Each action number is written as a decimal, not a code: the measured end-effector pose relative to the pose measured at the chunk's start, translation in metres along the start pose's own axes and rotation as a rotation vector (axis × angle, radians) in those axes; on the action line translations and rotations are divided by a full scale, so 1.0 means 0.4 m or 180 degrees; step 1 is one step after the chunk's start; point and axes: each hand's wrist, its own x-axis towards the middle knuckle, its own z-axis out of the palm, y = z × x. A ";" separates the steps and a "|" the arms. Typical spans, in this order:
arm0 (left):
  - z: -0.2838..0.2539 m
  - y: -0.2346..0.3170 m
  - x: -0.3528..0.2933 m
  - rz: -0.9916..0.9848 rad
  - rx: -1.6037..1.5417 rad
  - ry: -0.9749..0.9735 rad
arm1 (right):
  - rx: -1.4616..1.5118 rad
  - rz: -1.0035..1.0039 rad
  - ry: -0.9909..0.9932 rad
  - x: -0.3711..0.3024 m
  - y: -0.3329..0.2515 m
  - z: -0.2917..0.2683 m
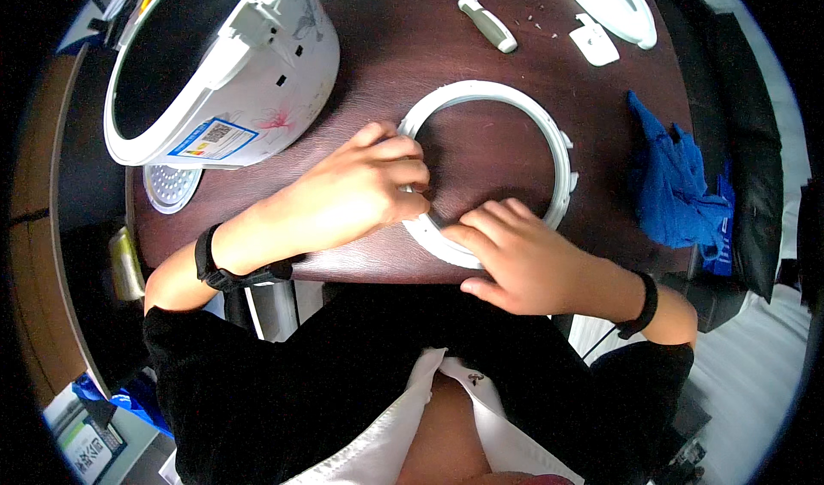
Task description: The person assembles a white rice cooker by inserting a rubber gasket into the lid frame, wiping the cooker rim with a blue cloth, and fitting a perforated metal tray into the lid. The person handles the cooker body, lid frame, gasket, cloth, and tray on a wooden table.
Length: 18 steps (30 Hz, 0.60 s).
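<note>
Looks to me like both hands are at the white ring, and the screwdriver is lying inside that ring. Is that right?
Not quite: the head view shows the screwdriver lying on the table outside the white ring, beyond its far side. The left hand and right hand are both at the ring, as you say.

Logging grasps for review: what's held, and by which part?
White ring: left hand holds its left side; right hand is at its near-right side, grip unclear.
</note>
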 end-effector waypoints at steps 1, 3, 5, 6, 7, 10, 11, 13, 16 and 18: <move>-0.006 -0.002 -0.012 -0.0070 -0.0050 0.0041 | -0.0222 0.0033 0.0055 0.010 0.004 -0.025; -0.001 -0.003 -0.040 -0.0240 -0.0041 0.0064 | -0.0676 0.0053 0.0139 0.043 0.039 -0.064; 0.007 -0.001 -0.054 -0.0347 -0.0076 0.0112 | -0.1216 0.0073 0.0695 0.081 0.093 -0.094; 0.008 -0.004 -0.055 -0.0327 -0.0056 0.0094 | -0.1634 0.0069 0.0827 0.099 0.119 -0.106; 0.010 -0.007 -0.056 -0.0308 -0.0035 0.0076 | -0.2052 0.0063 0.0960 0.116 0.140 -0.115; 0.005 0.005 -0.051 -0.0319 -0.0109 0.0015 | -0.2272 0.0113 0.1010 0.149 0.193 -0.115; 0.001 0.006 -0.045 -0.0327 -0.0183 0.0005 | -0.2379 0.0091 0.0973 0.155 0.198 -0.123; -0.005 0.003 -0.036 -0.0296 -0.0235 0.0012 | -0.2590 0.0043 0.0894 0.167 0.203 -0.137; -0.006 -0.003 -0.038 -0.0247 -0.0284 -0.0054 | -0.2659 -0.0007 0.0851 0.185 0.225 -0.132; -0.006 -0.005 -0.040 -0.0251 -0.0354 -0.0113 | -0.2596 0.0054 0.0765 0.185 0.229 -0.123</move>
